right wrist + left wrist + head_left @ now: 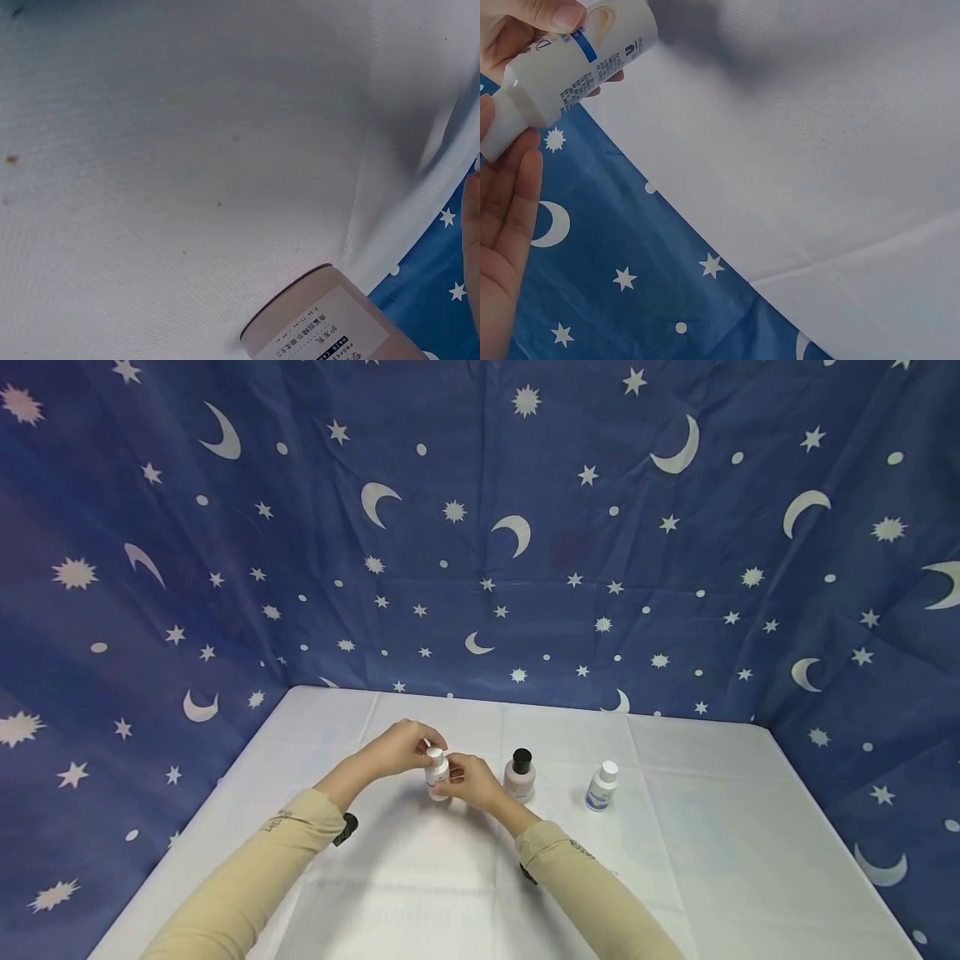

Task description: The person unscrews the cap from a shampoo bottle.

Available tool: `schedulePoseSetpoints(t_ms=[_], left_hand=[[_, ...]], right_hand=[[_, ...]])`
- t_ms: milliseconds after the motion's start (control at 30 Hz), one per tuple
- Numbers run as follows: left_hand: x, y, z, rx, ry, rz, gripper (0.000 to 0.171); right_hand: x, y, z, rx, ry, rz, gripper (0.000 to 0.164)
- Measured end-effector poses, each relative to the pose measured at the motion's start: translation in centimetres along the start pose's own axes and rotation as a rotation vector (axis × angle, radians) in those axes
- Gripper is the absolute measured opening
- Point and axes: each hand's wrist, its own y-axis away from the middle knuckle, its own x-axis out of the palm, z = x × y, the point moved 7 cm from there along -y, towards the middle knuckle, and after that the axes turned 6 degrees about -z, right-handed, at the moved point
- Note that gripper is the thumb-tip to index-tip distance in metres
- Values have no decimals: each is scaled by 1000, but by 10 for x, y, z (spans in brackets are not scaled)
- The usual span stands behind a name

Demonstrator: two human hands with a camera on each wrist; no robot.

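- The left hand (396,748) pinches the cap (434,752) of the white bottle (436,771), while the right hand (472,781) grips its body; the bottle sits between them.
- If the cap were twisted against a loose right grip, the smooth body could spin or tilt.
- Whether its base touches the tabletop (750,852) is hard to tell; if raised, slackening fingers could drop it.
- A rightward swing could topple the pink bottle (519,783) just beside the right hand.
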Motion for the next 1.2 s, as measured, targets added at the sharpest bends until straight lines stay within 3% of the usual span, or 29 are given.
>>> schedulePoseSetpoints(t_ms=[400,700,933,1200], left_hand=[[-5,6,-1,23,108,-28,20],[-5,20,-4,-4,175,-111,24],[-5,34,-2,-41,284,-230,26],[1,48,-18,-1,346,-275,26]], right_hand=[[-6,9,2,-19,-12,-4,39],[-13,22,9,-60,-66,-27,38],[-21,33,20,-122,-67,-46,38],[-30,53,36,-183,-17,-12,37]])
